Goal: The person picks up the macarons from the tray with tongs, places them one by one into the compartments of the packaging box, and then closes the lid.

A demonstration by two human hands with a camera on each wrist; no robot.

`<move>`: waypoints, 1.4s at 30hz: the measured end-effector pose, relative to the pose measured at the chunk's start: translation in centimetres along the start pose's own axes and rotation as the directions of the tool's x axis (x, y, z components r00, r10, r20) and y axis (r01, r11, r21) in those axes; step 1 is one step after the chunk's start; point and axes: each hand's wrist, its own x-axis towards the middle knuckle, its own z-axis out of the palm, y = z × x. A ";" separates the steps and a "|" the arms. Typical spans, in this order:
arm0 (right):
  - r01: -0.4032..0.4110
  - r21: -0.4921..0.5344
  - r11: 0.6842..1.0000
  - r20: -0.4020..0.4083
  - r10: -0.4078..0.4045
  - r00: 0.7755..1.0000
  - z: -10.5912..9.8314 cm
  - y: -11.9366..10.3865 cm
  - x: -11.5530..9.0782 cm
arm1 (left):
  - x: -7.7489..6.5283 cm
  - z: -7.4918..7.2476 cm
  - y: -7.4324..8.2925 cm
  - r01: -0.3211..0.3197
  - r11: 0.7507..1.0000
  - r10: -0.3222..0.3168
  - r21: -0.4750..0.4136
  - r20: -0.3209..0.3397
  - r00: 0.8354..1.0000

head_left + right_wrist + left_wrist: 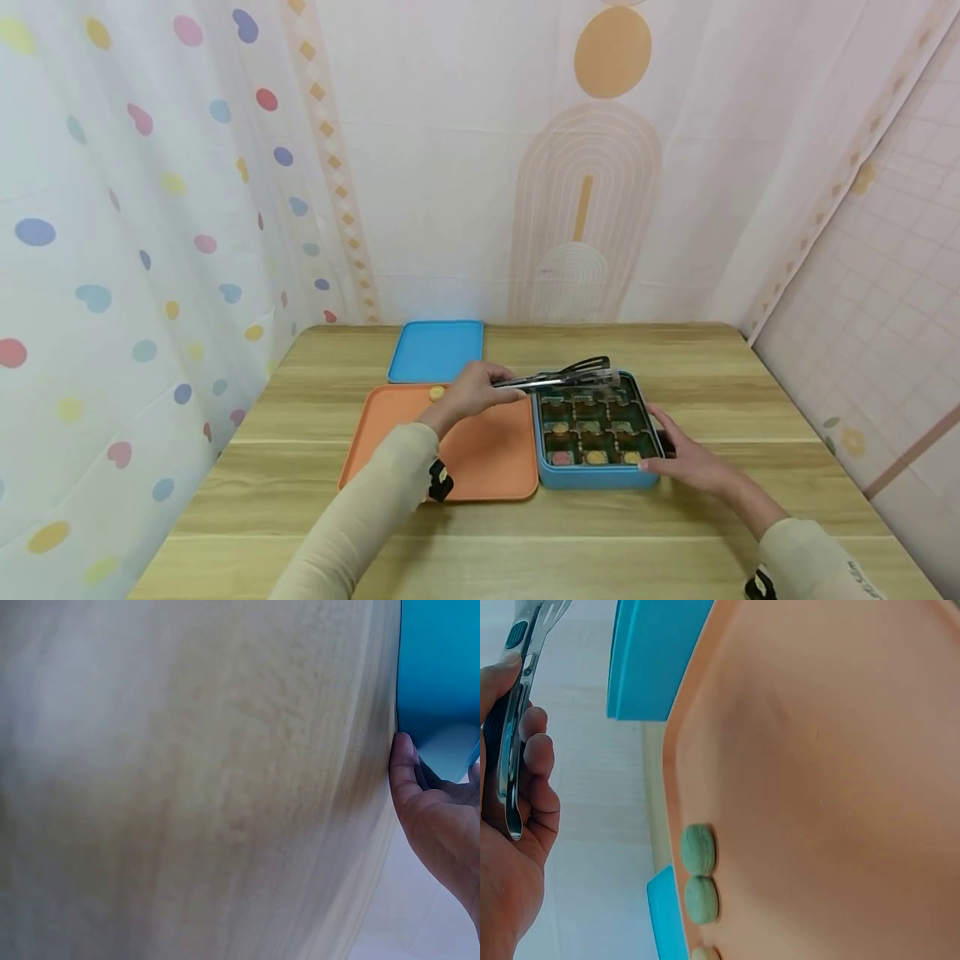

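My left hand [472, 390] grips a pair of metal tongs [551, 381], whose tips lie over the far rows of a blue box [600, 477]. A dark divided insert inside the box holds small round macarons [596, 457], pink and yellow ones in the nearest row. With thumb at the front corner and fingers along the right side, my right hand [693, 461] holds the box. Beside the box lies an orange tray [487, 467], partly covered by my left forearm. Two green macarons [699, 851] sit along its edge in the left wrist view, near a pale yellow macaron [437, 392].
Behind the orange tray lies a flat blue lid [438, 350]. Everything stands on a wood-grain table [600, 542]. Patterned curtains [442, 167] hang at the back and both sides.
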 end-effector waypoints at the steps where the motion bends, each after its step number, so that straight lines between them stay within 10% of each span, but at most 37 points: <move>1: 0.000 0.002 1.000 -0.001 0.000 1.000 0.0 0.0 0.0 | -0.1 -0.2 -0.1 0.001 1.000 -0.001 -0.013 -0.001 1.000; 42: -0.032 -0.008 0.999 -0.010 0.032 0.999 0.2 -0.6 -0.5 | -5.5 -8.6 -6.3 0.087 0.994 -0.075 0.061 -0.177 0.981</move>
